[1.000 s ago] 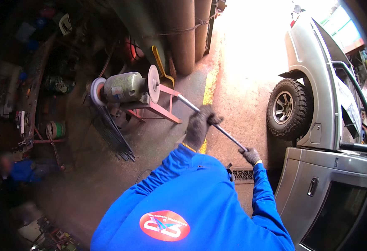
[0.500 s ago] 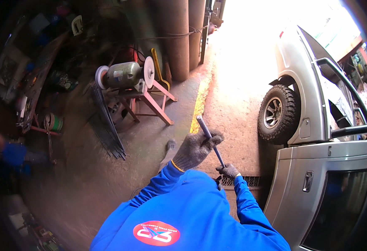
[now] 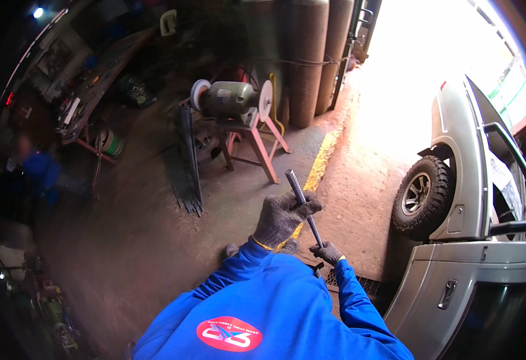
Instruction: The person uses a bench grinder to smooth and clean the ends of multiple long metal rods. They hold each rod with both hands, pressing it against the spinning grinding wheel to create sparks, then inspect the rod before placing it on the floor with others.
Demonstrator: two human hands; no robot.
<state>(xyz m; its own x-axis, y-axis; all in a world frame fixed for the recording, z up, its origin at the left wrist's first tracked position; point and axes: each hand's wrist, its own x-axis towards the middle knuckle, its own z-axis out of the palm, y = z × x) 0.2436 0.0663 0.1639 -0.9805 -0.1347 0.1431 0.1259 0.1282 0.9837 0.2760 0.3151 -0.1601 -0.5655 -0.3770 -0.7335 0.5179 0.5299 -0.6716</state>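
Note:
A dark metal rod (image 3: 295, 186) slants in front of my chest, its upper end pointing up and slightly left. My left hand (image 3: 279, 219), in a grey knit glove with a yellow cuff edge, is closed round the rod below that end. Lower and to the right, my right hand (image 3: 329, 252), gloved the same way, is closed on the rod's lower end. Between the two hands a short stretch of the rod shows bare. Both my sleeves are blue.
Ahead left, a bench grinder (image 3: 231, 101) stands on a red metal stand (image 3: 257, 147). Long dark bars (image 3: 189, 156) lean beside it. Tall brown cylinders (image 3: 308, 66) stand behind. A silver vehicle (image 3: 449, 255) with a large tyre (image 3: 422, 197) is on the right. Another person (image 3: 39, 170) is far left.
My view has turned left, so the grinder, cylinders and vehicle sit farther right. Both hands keep their hold on the metal rod, which is almost unmoved relative to my body.

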